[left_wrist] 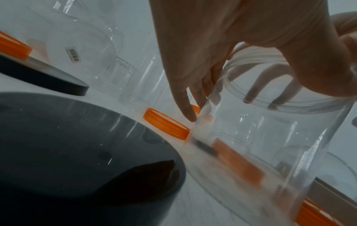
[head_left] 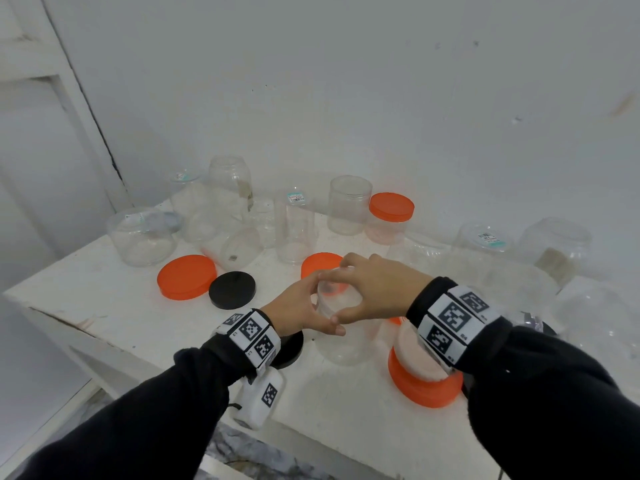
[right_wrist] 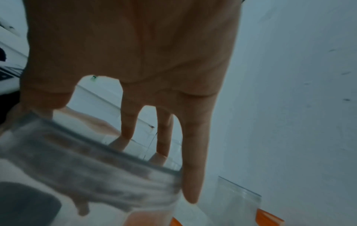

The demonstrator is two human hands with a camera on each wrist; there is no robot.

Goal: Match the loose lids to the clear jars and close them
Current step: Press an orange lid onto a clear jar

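Observation:
A clear open jar [head_left: 346, 341] stands upright near the table's front edge. My left hand [head_left: 329, 301] grips its upper side, thumb in front and fingers behind. My right hand [head_left: 341, 292] comes down over the jar's mouth, fingers curled round the rim. In the left wrist view the jar [left_wrist: 270, 137] shows its threaded neck, with my left hand's fingers [left_wrist: 185, 107] along it. In the right wrist view the fingers [right_wrist: 191, 168] reach over the blurred jar [right_wrist: 96, 168]. Loose lids lie nearby: a large orange lid [head_left: 187, 277], a black lid [head_left: 232, 289], a smaller orange lid [head_left: 320, 263] behind my hands, and another black lid [head_left: 291, 348] under my left wrist.
Several empty clear jars [head_left: 294, 230] crowd the back of the white table [head_left: 104, 323], some upside down. One jar wears an orange lid [head_left: 391, 206]. An orange-lidded container [head_left: 424, 379] sits under my right wrist. A white wall stands close behind. The table's front edge is near my forearms.

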